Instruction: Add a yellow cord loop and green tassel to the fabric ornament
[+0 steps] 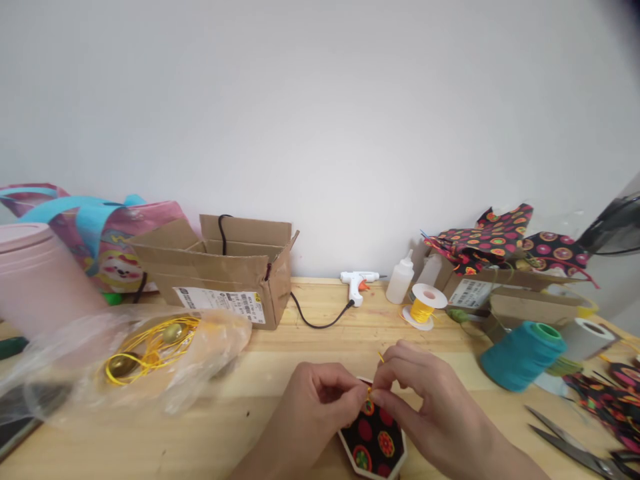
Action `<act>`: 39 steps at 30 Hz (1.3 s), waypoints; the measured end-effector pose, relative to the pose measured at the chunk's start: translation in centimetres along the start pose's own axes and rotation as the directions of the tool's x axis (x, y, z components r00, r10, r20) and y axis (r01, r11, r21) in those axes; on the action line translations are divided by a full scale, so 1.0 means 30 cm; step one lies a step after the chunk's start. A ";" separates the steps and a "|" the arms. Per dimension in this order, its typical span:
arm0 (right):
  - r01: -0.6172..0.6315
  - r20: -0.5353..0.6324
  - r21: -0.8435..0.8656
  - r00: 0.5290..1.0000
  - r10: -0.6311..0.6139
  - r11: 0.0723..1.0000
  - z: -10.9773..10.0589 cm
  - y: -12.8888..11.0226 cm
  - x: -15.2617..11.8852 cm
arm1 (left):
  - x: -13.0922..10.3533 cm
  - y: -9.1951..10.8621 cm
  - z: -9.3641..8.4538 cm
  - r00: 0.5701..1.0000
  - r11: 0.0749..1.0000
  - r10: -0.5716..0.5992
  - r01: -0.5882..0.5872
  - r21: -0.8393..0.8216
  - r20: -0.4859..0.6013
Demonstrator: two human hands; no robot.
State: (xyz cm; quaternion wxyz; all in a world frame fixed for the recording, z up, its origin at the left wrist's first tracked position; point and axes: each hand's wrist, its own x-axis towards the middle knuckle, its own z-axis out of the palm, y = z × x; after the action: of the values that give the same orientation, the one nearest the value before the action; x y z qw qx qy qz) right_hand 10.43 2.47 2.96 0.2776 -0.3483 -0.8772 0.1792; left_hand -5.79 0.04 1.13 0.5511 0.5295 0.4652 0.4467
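Note:
Low in the head view, my left hand (325,407) and my right hand (425,393) meet fingertip to fingertip, both pinched. Between them runs a bit of yellow cord (381,358), whose end sticks up above my right fingers. Under my fingertips lies a many-sided piece (373,440) with a pale rim, covered in black fabric with red and green round patterns. The cord sits at its top edge; my fingers hide how it is fastened there.
Ahead stand a white glue gun (356,285), a squeeze bottle (401,279) and a yellow cord spool (423,307). Scissors (570,443), a teal thread cone (523,355) and fabric scraps are right. Left are a cardboard box (230,280) and a plastic bag (215,340) with yellow cord and bells.

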 end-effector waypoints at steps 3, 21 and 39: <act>-0.134 0.040 0.051 0.990 0.132 0.990 -0.006 -0.004 0.001 | -0.005 0.008 0.000 0.998 0.997 0.065 -0.066 0.036 0.022; -0.545 0.368 0.762 0.808 0.459 0.349 0.030 0.017 0.020 | -0.015 0.028 -0.011 0.982 0.948 0.191 -0.185 0.261 0.003; -0.031 -0.066 0.319 0.996 0.055 0.947 0.023 -0.002 0.015 | -0.004 -0.005 -0.010 0.998 0.998 0.045 -0.043 0.037 -0.049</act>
State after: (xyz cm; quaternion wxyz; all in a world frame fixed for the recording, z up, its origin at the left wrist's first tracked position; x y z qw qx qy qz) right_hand 9.70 2.66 2.61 0.3585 -0.3243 -0.8183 0.3111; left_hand -6.09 -0.05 0.99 0.5198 0.5380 0.4748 0.4636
